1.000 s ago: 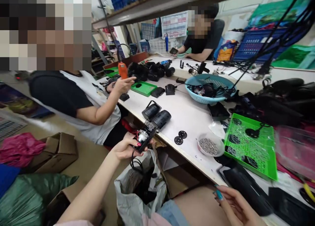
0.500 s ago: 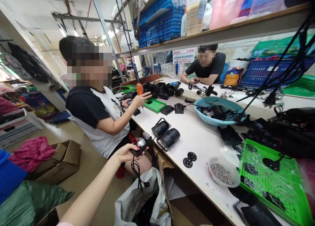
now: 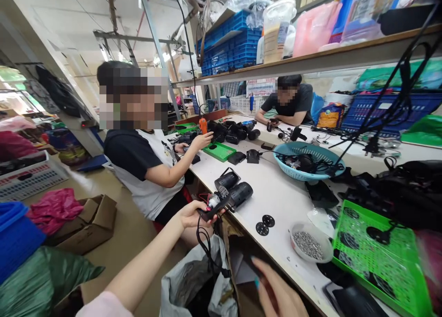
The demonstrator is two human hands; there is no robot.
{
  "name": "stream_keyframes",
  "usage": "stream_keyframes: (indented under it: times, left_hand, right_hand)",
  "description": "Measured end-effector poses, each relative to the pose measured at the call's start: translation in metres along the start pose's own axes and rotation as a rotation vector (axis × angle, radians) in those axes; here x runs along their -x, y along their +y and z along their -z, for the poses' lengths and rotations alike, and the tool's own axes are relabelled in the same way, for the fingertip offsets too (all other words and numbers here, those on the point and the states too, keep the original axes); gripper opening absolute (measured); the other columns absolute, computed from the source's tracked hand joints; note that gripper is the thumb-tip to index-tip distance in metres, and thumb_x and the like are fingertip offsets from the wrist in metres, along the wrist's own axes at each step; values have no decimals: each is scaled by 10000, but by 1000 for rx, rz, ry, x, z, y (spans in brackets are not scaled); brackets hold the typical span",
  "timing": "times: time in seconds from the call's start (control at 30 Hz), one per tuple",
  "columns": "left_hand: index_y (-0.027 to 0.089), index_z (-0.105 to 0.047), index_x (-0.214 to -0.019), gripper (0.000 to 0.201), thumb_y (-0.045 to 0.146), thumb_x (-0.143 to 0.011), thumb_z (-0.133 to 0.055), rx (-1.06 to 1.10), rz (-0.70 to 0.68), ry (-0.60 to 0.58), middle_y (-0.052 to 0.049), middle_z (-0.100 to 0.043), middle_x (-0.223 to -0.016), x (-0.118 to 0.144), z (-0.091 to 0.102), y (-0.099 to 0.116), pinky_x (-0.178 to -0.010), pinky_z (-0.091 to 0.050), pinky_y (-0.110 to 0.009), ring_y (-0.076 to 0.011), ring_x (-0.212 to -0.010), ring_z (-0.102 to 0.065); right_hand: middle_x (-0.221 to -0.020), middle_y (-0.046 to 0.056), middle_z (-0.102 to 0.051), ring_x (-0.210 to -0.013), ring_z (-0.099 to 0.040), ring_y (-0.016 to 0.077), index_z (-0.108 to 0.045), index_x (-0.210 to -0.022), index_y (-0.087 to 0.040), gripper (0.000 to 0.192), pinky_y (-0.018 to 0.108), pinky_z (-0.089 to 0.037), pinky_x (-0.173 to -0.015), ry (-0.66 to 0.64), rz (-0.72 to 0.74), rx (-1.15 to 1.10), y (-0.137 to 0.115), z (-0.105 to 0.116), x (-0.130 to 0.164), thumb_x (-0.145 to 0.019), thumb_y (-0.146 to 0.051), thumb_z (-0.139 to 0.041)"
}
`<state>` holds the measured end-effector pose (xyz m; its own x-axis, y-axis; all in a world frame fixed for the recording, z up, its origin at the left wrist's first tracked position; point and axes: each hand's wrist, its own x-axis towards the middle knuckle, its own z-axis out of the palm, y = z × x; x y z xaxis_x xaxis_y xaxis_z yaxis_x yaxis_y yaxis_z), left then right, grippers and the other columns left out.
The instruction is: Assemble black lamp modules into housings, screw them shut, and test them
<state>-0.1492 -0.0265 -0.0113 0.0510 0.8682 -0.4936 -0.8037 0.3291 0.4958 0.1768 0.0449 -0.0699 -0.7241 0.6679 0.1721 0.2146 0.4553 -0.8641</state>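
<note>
Here the left hand [image 3: 191,214] is gripping a black motor assembly with red wires [image 3: 214,203], pointing up-right toward the white workbench [image 3: 276,193]; the right hand [image 3: 279,296], empty and loosely open, is hovering nearer the body.

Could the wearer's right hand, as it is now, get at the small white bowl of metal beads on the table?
Probably yes. The right hand is empty, low at the table edge, and the small white bowl of metal beads sits near that edge just beyond it, with bare white tabletop around and nothing standing between them.
</note>
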Motion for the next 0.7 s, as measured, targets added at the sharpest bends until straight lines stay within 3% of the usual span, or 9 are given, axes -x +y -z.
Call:
stream_keyframes:
  times: [0.07, 0.13, 0.27, 0.5, 0.7]
  left_hand:
    - [36, -469, -1396, 722, 16, -680, -562, 9, 26, -13, -215, -713, -1139, -5, 2, 0, -670, -461, -280, -226, -810, -695]
    - [39, -461, -1404, 731, 17, -681, -567, 13, 34, -20, -211, -717, -1129, -8, 5, 0, -670, -455, -281, -227, -817, -693]
    - [53, -468, -1398, 739, 27, -669, -594, 14, 26, -22, -204, -720, -1117, -5, 13, 0, -662, -440, -274, -222, -810, -685]
    - [47, -541, -1296, 634, 39, -666, -614, 39, 32, -14, -187, -726, -1073, -3, 26, -4, -679, -431, -261, -210, -814, -677]
    - [42, -564, -1269, 607, 42, -664, -607, 73, 47, -17, -182, -729, -1029, -9, 35, -8, -674, -440, -256, -209, -804, -675]
  right_hand:
    - [-1264, 22, -652, -1135, -644, 240, -470, -1431, -391, 453, 395, -534, -962, -97, 117, 99, -25, 7, -25, -993, -317, -380]
    - [-1341, 25, -608, -1167, -630, 246, -425, -1446, -375, 497, 407, -525, -946, -173, 188, 173, -48, 11, -61, -981, -232, -325]
    - [-1242, 32, -649, -1077, -663, 270, -466, -1387, -342, 517, 388, -502, -842, -274, 223, 293, -71, 8, -116, -928, -138, -346]
    - [-1148, 4, -656, -977, -665, 241, -484, -1334, -357, 516, 313, -387, -715, -322, 309, 317, -66, -15, -137, -891, -114, -375]
    - [-1091, 1, -665, -934, -652, 223, -523, -1278, -337, 479, 295, -320, -673, -334, 293, 306, -62, -22, -147, -880, -110, -384]
